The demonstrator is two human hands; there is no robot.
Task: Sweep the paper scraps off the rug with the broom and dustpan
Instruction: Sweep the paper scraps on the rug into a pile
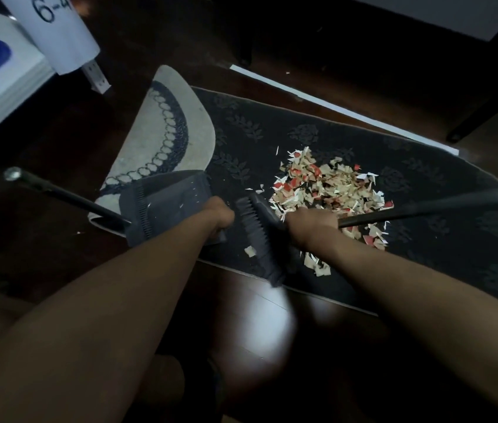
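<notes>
1. Two hands are showing in my head view: my left hand [218, 216] is gripping the dustpan [165, 206] by its near edge, and my right hand [311, 222] is clutching the broom [260, 236] at its handle.
2. Paper scraps [327, 184] are lying heaped on the rug [424, 209] just beyond my right hand.

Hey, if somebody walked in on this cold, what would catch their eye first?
Probably the heap of tan, white and red paper scraps in the middle of the dark patterned rug. Next, the two hands close together at its near edge: the right hand grips the broom beside the pile, and the left hand holds the dark dustpan to the left.
</notes>
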